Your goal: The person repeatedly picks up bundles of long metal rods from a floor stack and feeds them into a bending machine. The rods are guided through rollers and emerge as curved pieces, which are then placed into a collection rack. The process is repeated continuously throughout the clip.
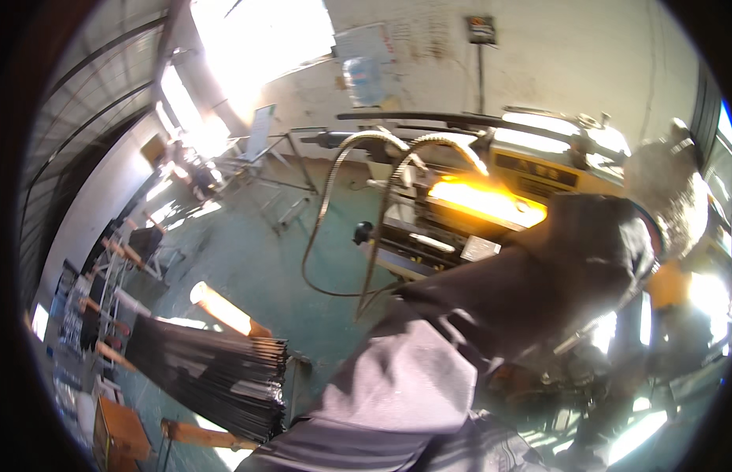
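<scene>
And here's a dark sleeve (492,299) slanting up from the bottom edge, right across the view, ending at the far right in the left hand (671,193), by the look of it, wrapped in a pale, fuzzy glove. Glare and blur swallow the fingers; no telling how far open they are or whether they've got hold of anything. The right hand is out of sight.

Just left of the glove sits the machine (429,220), centre right, partly behind the sleeve. Look at that blazing orange-yellow strip (488,200) along it! Two ribbed hoses (324,212) loop off its left side, one sagging low over the green floor (256,259), with a black knob (363,232) between them.

Lower left, well apart from the hand, a thick bundle of dark rods (204,374) lies at a slant, a wooden bar (208,435) just below it.
</scene>
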The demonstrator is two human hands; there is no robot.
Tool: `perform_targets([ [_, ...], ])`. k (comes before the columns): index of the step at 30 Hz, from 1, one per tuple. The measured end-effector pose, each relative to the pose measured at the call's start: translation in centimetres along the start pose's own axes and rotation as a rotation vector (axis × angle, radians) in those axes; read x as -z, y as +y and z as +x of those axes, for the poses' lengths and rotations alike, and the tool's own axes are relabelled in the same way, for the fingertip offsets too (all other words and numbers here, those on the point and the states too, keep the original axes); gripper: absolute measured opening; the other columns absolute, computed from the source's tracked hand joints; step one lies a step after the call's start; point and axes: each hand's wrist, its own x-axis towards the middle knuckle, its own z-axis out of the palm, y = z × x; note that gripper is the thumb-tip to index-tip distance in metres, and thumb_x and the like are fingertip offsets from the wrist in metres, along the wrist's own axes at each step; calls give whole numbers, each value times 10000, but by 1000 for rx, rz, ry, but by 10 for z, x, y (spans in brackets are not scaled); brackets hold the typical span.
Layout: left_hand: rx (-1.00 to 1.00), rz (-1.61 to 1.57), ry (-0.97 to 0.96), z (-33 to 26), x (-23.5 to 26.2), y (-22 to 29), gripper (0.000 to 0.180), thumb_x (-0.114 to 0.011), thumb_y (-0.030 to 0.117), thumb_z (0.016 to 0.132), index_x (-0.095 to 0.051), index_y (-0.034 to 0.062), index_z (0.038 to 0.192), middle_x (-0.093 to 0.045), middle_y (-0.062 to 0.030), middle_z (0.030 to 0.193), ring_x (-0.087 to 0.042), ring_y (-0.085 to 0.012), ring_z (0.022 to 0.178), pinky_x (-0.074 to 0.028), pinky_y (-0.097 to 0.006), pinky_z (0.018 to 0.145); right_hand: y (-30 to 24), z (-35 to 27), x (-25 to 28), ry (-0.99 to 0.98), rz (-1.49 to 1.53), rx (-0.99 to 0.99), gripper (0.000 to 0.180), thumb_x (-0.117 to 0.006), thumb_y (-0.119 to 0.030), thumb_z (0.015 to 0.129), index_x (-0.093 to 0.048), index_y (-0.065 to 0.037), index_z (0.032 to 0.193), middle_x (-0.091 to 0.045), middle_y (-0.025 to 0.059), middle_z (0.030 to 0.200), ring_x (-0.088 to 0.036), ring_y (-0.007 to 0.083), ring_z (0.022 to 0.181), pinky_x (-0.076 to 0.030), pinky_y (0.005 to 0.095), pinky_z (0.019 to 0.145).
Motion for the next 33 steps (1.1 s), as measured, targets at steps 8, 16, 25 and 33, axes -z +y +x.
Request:
perform_targets([
  [8,-167,74,0,18,-32,-28,252,-673,26,977,-768,6,1209,-789,-185,1068,-769,-339,896,-620,-420,822,-64,-8,-5,183,750,-190,195,-744,-222,1032,-760,-68,1152,-711,69,935,-646,159,764,-523,322,704],
  [16,128,-60,-197,41,-17,-24,255,-668,148,1107,-766,40,1316,-799,-124,1128,-787,-227,961,-635,-357,908,-87,-13,-5,325,749,-137,245,-725,-127,962,-753,-71,1199,-719,67,898,-654,197,745,-519,363,699],
  [25,160,-162,-249,37,5,-40,280,-643,207,1139,-773,10,1290,-833,-137,1095,-824,-196,1006,-662,-310,907,-40,-12,-35,313,270,13,193,-675,-37,904,-766,-39,1074,-739,113,970,-729,263,888,-563,393,748],
  [33,260,-501,-282,17,9,-54,284,-573,165,1145,-799,47,1270,-840,-131,1045,-834,-235,937,-649,-331,874,-39,-17,-43,345,733,-16,267,-743,-174,1034,-798,42,1181,-773,97,1133,-713,179,1016,-554,353,936],
])
